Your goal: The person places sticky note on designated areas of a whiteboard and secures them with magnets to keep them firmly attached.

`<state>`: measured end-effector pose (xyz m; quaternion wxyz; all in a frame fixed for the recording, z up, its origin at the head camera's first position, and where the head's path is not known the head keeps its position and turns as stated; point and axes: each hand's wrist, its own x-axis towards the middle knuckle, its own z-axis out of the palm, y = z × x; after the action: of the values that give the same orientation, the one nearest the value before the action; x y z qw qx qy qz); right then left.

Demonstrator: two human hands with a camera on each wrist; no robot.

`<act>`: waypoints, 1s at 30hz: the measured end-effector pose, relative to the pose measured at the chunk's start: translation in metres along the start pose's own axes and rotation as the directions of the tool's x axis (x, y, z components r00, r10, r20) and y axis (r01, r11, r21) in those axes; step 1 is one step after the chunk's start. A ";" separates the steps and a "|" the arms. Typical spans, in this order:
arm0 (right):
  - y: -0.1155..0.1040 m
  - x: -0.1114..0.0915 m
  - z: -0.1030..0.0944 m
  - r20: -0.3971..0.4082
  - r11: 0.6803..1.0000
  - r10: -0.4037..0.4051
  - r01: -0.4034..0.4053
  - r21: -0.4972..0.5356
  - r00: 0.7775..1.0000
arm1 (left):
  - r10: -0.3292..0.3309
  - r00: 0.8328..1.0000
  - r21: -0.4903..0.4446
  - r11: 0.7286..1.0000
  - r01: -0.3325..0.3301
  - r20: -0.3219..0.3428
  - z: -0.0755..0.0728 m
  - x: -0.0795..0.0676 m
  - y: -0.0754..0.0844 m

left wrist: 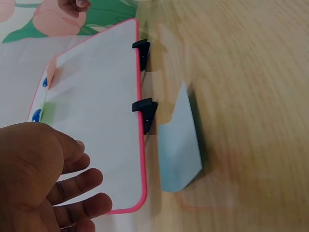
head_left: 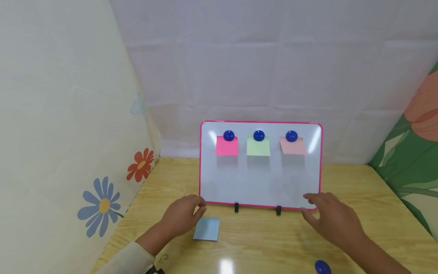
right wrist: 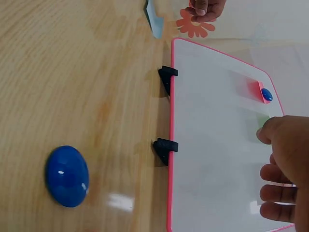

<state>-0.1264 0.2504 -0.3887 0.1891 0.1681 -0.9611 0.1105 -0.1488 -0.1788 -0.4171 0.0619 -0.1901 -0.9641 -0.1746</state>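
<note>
A pink-framed whiteboard (head_left: 260, 179) stands on the table. Along its top, round blue magnets hold a hot pink sticky note (head_left: 226, 146), a pale green one (head_left: 258, 147) and a peach one (head_left: 293, 145). My left hand (head_left: 183, 215), fingers loosely bent and holding nothing, hovers by the board's lower left corner. Beside it a light blue sticky note (head_left: 207, 229) lies on the table, its end lifted in the left wrist view. My right hand (head_left: 337, 219) is near the lower right corner, thumb and fingers apart, with nothing in it. A loose blue magnet (head_left: 322, 267) sits on the table below that hand.
Two black feet, one left (head_left: 236, 207) and one right (head_left: 278, 210), support the board's lower edge. The wood-grain table (head_left: 253, 247) meets a pale cloth backdrop (head_left: 239, 76) behind. Flower-patterned sheets border both sides.
</note>
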 end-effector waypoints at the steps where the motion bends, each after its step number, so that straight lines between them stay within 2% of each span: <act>1: 0.000 -0.002 0.001 0.007 1.000 0.005 -0.005 0.002 1.000 | -0.017 1.000 -0.002 1.000 0.017 0.014 0.002 -0.001 -0.001; 5: 0.002 -0.010 0.005 0.026 1.000 0.021 -0.022 0.007 0.999 | -0.077 0.996 0.010 0.997 0.076 0.051 0.009 -0.007 -0.004; 8: 0.003 -0.016 0.007 0.034 0.999 0.038 -0.038 0.011 0.999 | -0.090 0.995 0.015 0.996 0.090 0.053 0.012 -0.011 -0.007; 13: 0.001 -0.021 0.008 0.119 0.996 0.086 -0.086 0.000 0.989 | -0.117 0.990 0.019 0.993 0.115 0.076 0.016 -0.014 -0.008; 20: 0.000 -0.027 0.012 0.176 0.993 0.111 -0.117 0.023 0.978 | -0.191 0.975 0.016 0.982 0.190 0.117 0.019 -0.016 -0.009; 25: 0.000 -0.029 0.014 0.244 0.989 0.139 -0.148 0.020 0.960 | -0.198 0.975 0.018 0.980 0.198 0.099 0.022 -0.019 -0.011; 30: 0.002 -0.035 0.015 0.280 0.990 0.127 -0.139 0.022 0.952 | -0.200 0.974 0.019 0.980 0.200 0.105 0.025 -0.021 -0.014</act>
<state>-0.1015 0.2584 -0.4172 0.0409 0.1207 -0.9848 0.1184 -0.1363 -0.1886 -0.4487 -0.0068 -0.1009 -0.9810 -0.1657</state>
